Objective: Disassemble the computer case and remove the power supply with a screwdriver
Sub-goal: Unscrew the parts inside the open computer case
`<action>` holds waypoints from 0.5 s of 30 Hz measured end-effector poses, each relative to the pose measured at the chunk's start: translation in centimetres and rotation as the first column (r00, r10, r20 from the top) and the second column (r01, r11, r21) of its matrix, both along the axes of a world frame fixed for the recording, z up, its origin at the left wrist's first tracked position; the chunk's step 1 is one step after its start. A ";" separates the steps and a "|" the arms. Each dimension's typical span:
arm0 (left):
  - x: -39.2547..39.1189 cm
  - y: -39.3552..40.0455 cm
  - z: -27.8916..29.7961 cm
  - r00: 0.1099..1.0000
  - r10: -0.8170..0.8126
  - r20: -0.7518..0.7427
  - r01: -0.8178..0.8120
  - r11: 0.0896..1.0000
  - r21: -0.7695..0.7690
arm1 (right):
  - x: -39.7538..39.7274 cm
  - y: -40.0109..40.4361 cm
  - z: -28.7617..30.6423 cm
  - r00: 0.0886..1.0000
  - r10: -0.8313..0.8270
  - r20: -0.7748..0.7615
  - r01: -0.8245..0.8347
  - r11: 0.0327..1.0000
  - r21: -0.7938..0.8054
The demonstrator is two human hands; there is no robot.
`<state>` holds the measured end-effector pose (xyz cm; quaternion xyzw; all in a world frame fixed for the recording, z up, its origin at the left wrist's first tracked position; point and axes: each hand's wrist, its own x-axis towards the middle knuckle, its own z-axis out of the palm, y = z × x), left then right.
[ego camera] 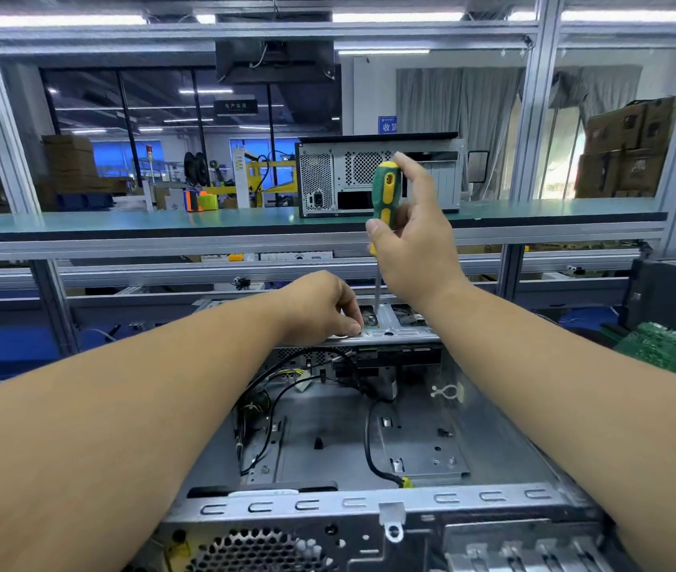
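Observation:
An open grey computer case (pixel 501 431) lies in front of me with its side panel off, black cables (pixel 270 406) running along its left inside. My right hand (pixel 419 237) grips a green and yellow screwdriver (pixel 386 192) upright, its shaft pointing down onto the case's far metal rail (pixel 402 334). My left hand (pixel 324 307) has its fingers curled down at that rail, just left of the screwdriver tip, pinching something too small to make out. The power supply itself is not clearly visible.
A second computer case (pixel 377 175) stands on the green shelf (pixel 121 222) behind. A green circuit board (pixel 670 344) lies at the right beside a dark box (pixel 666 291). Aluminium frame posts border the bench; cardboard boxes (pixel 625 146) are stacked far right.

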<state>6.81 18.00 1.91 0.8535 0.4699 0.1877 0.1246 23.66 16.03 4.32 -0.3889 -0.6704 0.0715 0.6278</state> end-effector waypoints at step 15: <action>0.7 -0.1 0.2 0.962 0.037 -0.270 -0.037 0.999 0.006 | 4.3 0.3 -0.5 0.954 -0.292 -0.063 0.275 0.941 -0.198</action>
